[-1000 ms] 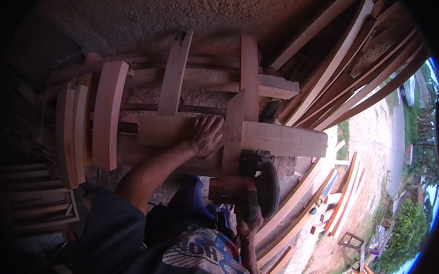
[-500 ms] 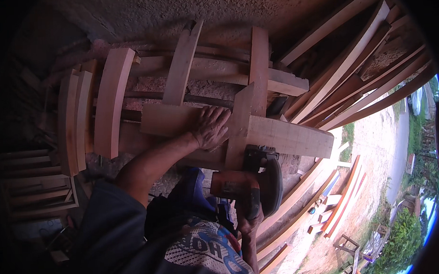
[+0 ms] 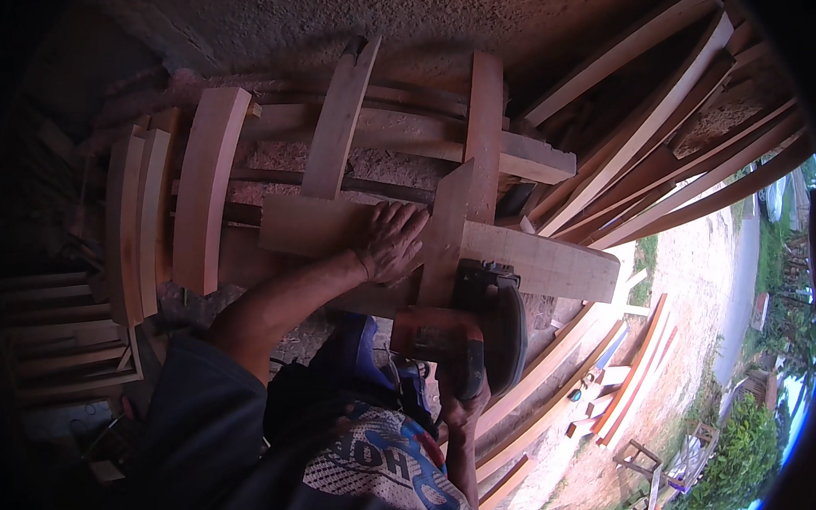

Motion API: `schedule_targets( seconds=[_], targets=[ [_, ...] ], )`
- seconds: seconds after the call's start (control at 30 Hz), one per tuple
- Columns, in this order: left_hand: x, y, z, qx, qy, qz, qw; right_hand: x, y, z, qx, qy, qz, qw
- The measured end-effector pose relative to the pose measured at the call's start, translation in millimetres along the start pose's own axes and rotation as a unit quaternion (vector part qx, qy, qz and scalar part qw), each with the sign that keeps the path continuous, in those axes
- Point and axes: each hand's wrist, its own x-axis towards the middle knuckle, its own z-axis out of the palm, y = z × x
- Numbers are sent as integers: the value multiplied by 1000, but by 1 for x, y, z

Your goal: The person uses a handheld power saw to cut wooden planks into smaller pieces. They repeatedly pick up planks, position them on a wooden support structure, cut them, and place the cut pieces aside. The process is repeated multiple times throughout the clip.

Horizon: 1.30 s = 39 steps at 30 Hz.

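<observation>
My left hand (image 3: 396, 242) lies flat with its fingers together on a pale wooden board (image 3: 313, 224). My right hand (image 3: 464, 401) grips the rear handle of what looks like a circular saw (image 3: 438, 337), with a dark round side and a reddish-brown body. The front of the saw is against the near end of an upright plank (image 3: 445, 231), which crosses between the pale board and a wider board (image 3: 543, 261) on the right. The saw's blade cannot be made out. The fingers of my right hand are partly hidden by the handle.
Several cut pieces of timber (image 3: 212, 190) stand on the left beside a wooden frame (image 3: 70, 343). Long curved planks (image 3: 647, 139) lean at the upper right. More strips (image 3: 637, 368) lie on the sunlit ground. A rough wall (image 3: 355, 23) runs along the top.
The saw has shifted very slightly toward the lower part of the view, still against the plank. My left hand has stayed on the board.
</observation>
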Motion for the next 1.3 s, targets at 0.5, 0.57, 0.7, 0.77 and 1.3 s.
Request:
schedule_targets(
  seconds=[0.5, 0.57, 0.7, 0.77, 1.3],
  targets=[
    [-2, -4, 7, 2, 23, 2, 1000, 37, -23, 9, -2, 10, -19, 1000],
    [-2, -5, 8, -4, 25, 5, 1000, 41, -27, 10, 3, 9, -23, 1000],
    [-2, -6, 11, 5, 28, 7, 1000, 51, -48, 12, 22, 9, -33, 999],
    [-2, -7, 12, 7, 24, 6, 1000, 56, -50, 12, 19, 6, -30, 999],
    [-3, -13, 11, -52, 97, 29, 994, 89, -32, 21, 71, 0, -74, 995]
  ],
)
